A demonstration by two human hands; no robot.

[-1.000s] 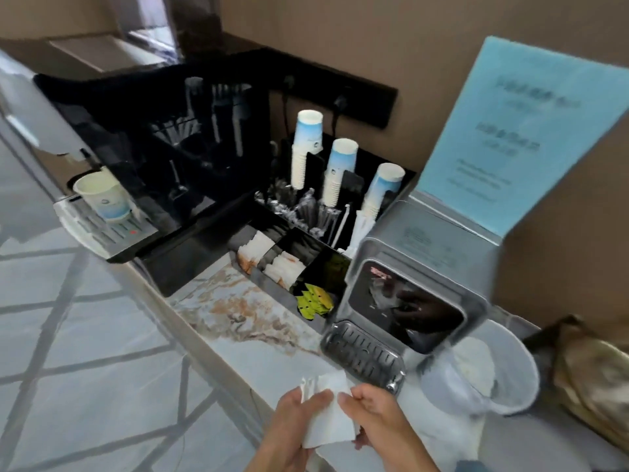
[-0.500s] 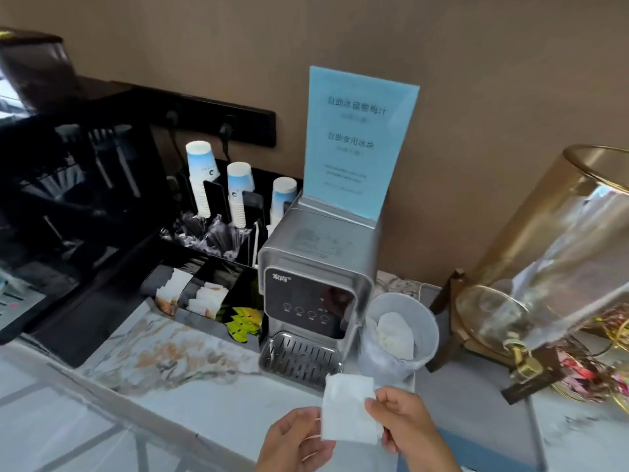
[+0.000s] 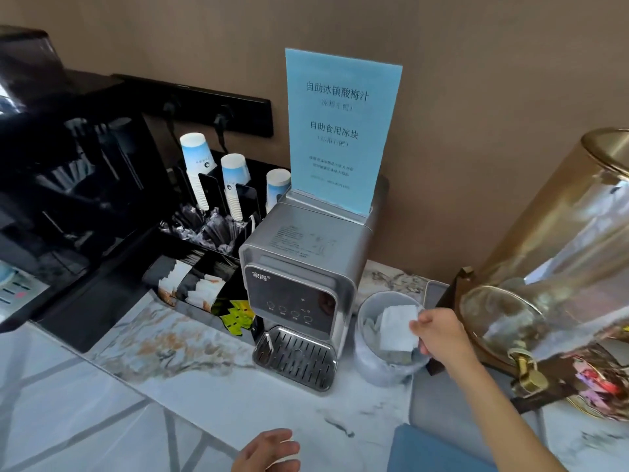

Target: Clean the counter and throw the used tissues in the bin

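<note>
A marble counter (image 3: 190, 379) runs along a brown wall, with a silver water dispenser (image 3: 299, 294) at its middle and a small grey bin (image 3: 377, 366) just beside it at three o'clock. Half a second ago both hands held the tissue (image 3: 398, 327) near the counter's edge; now the right hand (image 3: 439, 333) alone pinches it over the bin's mouth, while the left hand (image 3: 269, 451) hangs loosely curled and apparently empty at six o'clock. Dropping it looks imminent, which would finish this tissue's disposal.

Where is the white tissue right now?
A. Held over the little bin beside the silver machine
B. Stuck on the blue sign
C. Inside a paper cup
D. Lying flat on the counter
A: the right hand pinches the white tissue over the open mouth of the small bin, which stands right of the silver machine.
</note>
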